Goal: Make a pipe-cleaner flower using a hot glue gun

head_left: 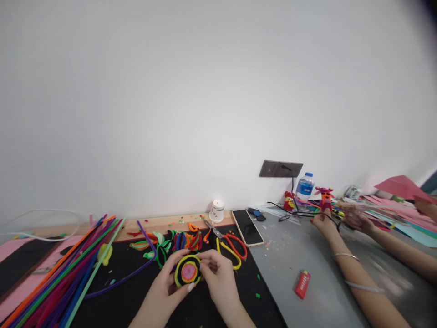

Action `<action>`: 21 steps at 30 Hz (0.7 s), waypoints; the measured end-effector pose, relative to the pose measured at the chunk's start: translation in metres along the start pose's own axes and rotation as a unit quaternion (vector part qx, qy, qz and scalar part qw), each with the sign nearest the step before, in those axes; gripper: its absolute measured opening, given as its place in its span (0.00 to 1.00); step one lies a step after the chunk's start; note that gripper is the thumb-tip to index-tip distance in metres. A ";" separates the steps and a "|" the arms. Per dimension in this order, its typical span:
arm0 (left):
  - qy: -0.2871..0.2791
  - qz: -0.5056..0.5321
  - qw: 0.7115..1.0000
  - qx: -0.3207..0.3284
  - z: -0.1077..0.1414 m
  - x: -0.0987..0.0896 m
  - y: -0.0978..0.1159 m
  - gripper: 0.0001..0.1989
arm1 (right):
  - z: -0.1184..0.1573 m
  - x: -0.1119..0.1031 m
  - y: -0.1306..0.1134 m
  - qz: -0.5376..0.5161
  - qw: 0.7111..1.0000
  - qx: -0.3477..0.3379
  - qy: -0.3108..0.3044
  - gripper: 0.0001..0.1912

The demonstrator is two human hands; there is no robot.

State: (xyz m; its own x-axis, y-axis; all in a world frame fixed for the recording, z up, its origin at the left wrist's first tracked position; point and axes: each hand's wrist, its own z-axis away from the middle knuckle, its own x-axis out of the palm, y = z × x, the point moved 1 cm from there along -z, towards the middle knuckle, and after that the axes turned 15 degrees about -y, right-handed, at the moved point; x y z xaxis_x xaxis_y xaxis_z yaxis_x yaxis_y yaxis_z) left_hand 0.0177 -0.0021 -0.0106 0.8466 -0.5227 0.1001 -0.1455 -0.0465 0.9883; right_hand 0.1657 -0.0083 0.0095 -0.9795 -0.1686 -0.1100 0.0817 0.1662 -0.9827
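Between both hands, over the black mat [116, 259], is a round coil [189, 270] with a pink centre, orange and black rings and a yellow edge. My left hand [167, 284] grips its left and lower side, thumb along the bottom edge. My right hand [218, 278] pinches its right side with thumb and fingers. Just behind the hands lie several small coiled pieces [187, 240] in mixed colours. Scissors [232, 246] with red and yellow handles rest to the right of them.
Long pipe cleaners [64, 273] spread at left. A paper cup [216, 210] and a phone [247, 228] sit near the wall. On the grey table at right are a red lighter [302, 284], a bottle [305, 187], another person's hands [326, 225] holding a pink figure, and coloured papers.
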 end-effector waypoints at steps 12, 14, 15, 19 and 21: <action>0.023 0.044 0.999 0.021 0.000 0.003 0.001 0.27 | -0.002 -0.001 0.003 -0.122 0.992 0.025 0.013 0.05; 0.027 0.042 0.998 0.022 0.000 0.004 0.001 0.27 | -0.002 -0.001 0.003 -0.124 0.992 0.023 0.010 0.06; 0.029 0.043 0.998 0.022 0.000 0.004 0.002 0.26 | -0.002 -0.001 0.002 -0.123 0.992 0.023 0.010 0.06; 0.037 0.055 0.997 0.029 0.001 0.005 0.003 0.27 | -0.001 -0.001 -0.002 -0.115 0.993 0.029 0.014 0.05; 0.035 0.056 0.997 0.026 0.002 0.006 0.004 0.27 | -0.001 -0.002 -0.004 -0.113 0.993 0.030 0.020 0.05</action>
State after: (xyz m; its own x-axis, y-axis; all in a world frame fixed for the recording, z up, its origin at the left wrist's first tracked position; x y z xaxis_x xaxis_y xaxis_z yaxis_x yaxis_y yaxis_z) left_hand 0.0211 -0.0067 -0.0067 0.8574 -0.4658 0.2188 -0.2654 -0.0359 0.9635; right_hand 0.1668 -0.0077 0.0138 -0.9805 -0.1569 0.1183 -0.1306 0.0705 -0.9889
